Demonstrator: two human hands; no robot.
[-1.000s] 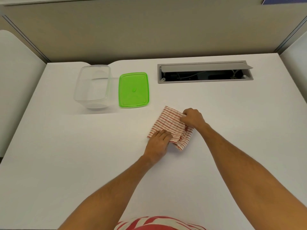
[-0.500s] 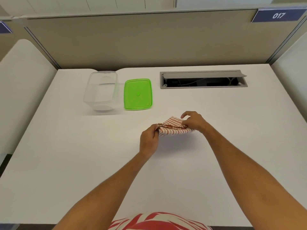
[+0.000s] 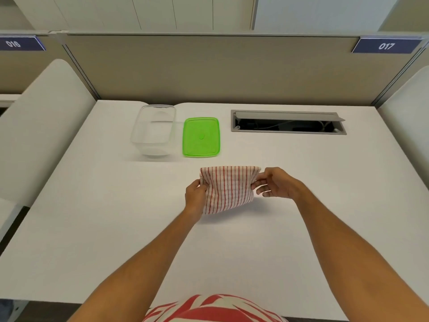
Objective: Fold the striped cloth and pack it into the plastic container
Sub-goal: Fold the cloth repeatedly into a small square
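The red-and-white striped cloth point(image 3: 228, 188) hangs above the white table, held up as a small folded panel with its stripes running top to bottom. My left hand point(image 3: 195, 198) pinches its left edge and my right hand point(image 3: 275, 183) pinches its right edge. The clear plastic container point(image 3: 153, 130) stands open and empty at the back left of the table, beyond the cloth and apart from it. Its green lid point(image 3: 201, 137) lies flat just right of the container.
An open grey cable hatch point(image 3: 287, 123) is sunk into the table point(image 3: 92, 217) at the back right. A beige partition wall point(image 3: 220, 70) closes off the far edge, with padded side panels at left and right.
Both hands have lifted the cloth off the table and pulled it out between them into a wider hanging panel. The camera has tilted up.
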